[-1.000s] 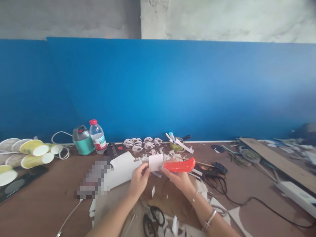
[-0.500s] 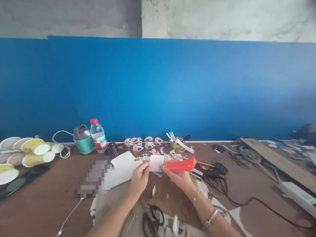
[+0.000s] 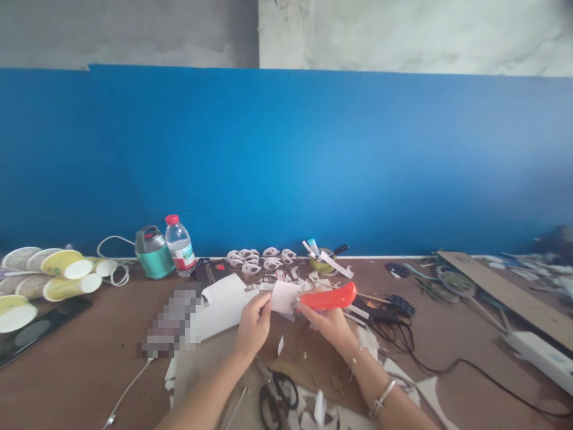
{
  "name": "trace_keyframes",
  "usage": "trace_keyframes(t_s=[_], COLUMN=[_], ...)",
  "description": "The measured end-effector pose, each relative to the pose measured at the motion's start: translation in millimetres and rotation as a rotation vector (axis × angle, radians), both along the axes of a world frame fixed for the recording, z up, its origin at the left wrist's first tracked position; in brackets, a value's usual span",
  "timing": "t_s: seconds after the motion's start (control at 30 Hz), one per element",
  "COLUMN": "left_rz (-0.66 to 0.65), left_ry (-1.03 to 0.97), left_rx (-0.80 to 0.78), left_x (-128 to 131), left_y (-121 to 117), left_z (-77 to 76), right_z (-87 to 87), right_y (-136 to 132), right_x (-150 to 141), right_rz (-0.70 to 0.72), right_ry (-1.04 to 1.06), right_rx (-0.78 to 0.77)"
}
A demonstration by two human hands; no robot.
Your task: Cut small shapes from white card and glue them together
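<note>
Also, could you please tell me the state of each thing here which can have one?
white paper piece: held in left grip
red tool: held in right grip
left grip: closed
right grip: closed
scissors: lying down, unheld; whether open, unclear
bottle: upright, red cap on
paper cups: lying on their sides
white sheet: curled over at one end

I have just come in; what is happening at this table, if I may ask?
A person holds a small piece of white paper in the left hand and a red tool in the right hand, its end at the paper's edge. Scissors lie nearer the person among paper scraps; white cutouts lie farther back.
</note>
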State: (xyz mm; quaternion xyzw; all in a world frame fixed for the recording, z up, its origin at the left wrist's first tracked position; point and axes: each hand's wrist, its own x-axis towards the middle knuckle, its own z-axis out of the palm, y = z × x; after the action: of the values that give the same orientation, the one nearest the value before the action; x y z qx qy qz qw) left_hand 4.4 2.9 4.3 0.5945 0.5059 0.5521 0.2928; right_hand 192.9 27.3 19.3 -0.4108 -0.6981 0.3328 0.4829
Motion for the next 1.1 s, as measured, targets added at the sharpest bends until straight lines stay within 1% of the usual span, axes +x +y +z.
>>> trace_keyframes(t_s=[0.27,0.37,0.53,0.6,0.77,0.83,0.9,1.0,1.1], left_rz=[0.003,0.017,0.059,0.08,0.102,0.128,0.159,0.223,0.258], left_ry=[0.065,0.088,0.119,0.136,0.132,0.096,0.048,-0.052,-0.142], left_rx=[0.046,0.064,0.099,0.101,0.059,0.039,0.023,-0.002,-0.004], left_x=[1,3,1,-1,-3,-2,-2,-3,-4], left_y=[-2,-2,-1,0,2,3,3,1,0], left_z=[3.4,4.3,3.2,1.2,-4.8,-6.8,-8.5,-10.2,-11.1], right_z=[-3.9,-6.0,-5.1,-2.4,1.7,-0.4,-3.6,-5.0,-0.1], right_y=[2,3,5,7,12,12,12,12,8], right_x=[1,0,3,7,12,12,12,12,10], right_rz=[-0.003,-0.023,-0.043,-0.09,-0.301,-0.312,-0.268,-0.147,-0.03], right_ry=[0.011,0.026,0.033,0.042,0.129,0.047,-0.139,-0.477,-0.781], right_rx=[0.0,-0.019,0.005,0.027,0.056,0.097,0.192,0.345,0.394])
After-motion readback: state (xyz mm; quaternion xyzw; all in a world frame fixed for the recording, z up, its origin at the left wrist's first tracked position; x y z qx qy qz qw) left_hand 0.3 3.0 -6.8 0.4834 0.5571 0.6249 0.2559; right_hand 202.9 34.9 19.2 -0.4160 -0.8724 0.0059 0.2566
